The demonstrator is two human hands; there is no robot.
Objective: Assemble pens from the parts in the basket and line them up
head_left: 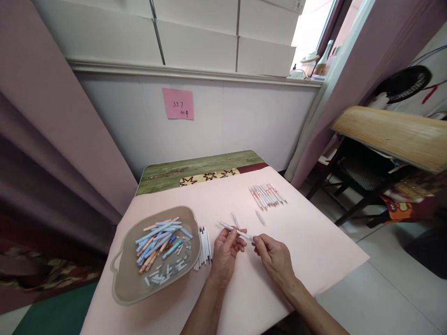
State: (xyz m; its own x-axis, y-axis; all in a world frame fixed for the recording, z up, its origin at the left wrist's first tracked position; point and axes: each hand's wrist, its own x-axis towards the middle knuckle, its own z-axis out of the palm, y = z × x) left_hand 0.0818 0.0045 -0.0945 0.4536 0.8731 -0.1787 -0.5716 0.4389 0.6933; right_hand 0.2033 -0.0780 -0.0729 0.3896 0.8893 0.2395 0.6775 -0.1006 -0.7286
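Note:
A slim white pen [226, 225] is held at a slant over the table between my two hands. My left hand [226, 251] is closed around its middle, fingers and thumb pinching it. At its lower right end, my right hand [274, 255] also grips it. Just beyond my left fingers lies a clear tube-like piece [234, 218], perhaps a pen cap. A short white tapered piece [260, 217] rests farther right. To the left of my left hand is a row of thin white refills [206, 249] with dark tips, beside the basin.
A beige plastic basin [122, 279] at the left holds blue and orange pen barrels and small grey-white pieces. Several white-and-red pens [267, 196] lie in a row at the back right. The pink-covered table [321, 242] meets a wall bearing a pink note [178, 104].

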